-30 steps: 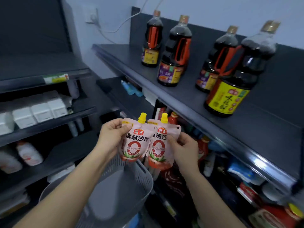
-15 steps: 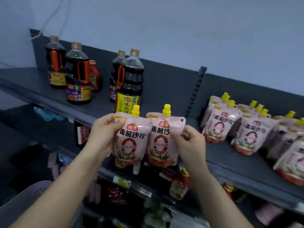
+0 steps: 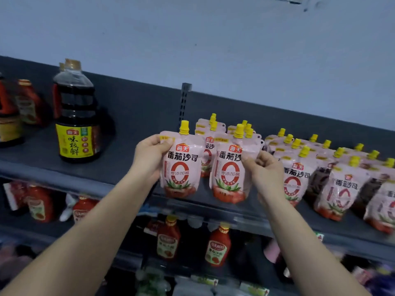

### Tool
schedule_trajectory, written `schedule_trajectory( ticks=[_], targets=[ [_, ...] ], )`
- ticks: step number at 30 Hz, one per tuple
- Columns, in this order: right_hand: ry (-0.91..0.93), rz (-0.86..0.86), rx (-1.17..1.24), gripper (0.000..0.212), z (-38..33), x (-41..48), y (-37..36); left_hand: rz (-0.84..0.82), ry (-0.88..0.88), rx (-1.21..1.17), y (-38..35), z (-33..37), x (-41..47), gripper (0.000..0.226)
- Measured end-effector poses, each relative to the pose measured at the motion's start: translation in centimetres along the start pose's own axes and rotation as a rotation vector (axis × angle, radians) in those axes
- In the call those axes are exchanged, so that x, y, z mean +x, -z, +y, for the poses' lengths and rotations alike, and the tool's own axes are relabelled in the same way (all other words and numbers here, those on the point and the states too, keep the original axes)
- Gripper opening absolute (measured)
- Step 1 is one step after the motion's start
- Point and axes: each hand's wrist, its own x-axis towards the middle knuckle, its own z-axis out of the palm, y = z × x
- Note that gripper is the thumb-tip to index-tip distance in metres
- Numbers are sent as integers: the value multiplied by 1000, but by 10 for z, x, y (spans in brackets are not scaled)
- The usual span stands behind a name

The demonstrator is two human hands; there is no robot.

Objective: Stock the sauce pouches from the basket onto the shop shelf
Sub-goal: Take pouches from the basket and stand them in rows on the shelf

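Observation:
My left hand (image 3: 149, 159) pinches the upper left corner of a pink sauce pouch (image 3: 181, 167) with a yellow cap. My right hand (image 3: 265, 171) pinches the upper right edge of a second pink pouch (image 3: 229, 174). Both pouches hang upright, side by side, in front of the dark top shelf (image 3: 119, 171). Several matching pouches (image 3: 299, 174) stand in rows on the shelf to the right and just behind the held ones. The basket is out of view.
A large dark soy sauce bottle (image 3: 74, 116) with a yellow label stands on the shelf to the left, with more bottles at the far left edge. Red ketchup bottles (image 3: 218, 244) fill the lower shelf. A slotted upright post (image 3: 184, 101) divides the back panel.
The view has swung right from the basket to the shelf. Both hands carried the two pouches up and to the right, close to the stocked rows, and the pouches are now slightly farther apart.

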Motion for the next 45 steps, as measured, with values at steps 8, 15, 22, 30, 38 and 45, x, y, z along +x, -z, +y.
schedule_trajectory(
  ticks=[8, 15, 22, 30, 38, 45],
  targets=[
    [-178, 97, 88, 7, 20, 33, 25, -69, 104, 40, -54, -35, 38, 10],
    [-225, 154, 78, 13, 40, 45, 29, -122, 98, 49, -66, -59, 60, 14],
    [-252, 122, 82, 12, 44, 48, 32, -205, 47, 63, -64, -66, 72, 16],
    [48, 108, -279, 53, 34, 51, 31, -379, -150, 365, -54, -55, 81, 31],
    [226, 95, -681, 20, 14, 63, 25, -439, -275, 806, -70, -36, 88, 20],
    [219, 30, -855, 16, 11, 74, 27, -414, -266, 835, -70, -33, 92, 8]
  ],
)
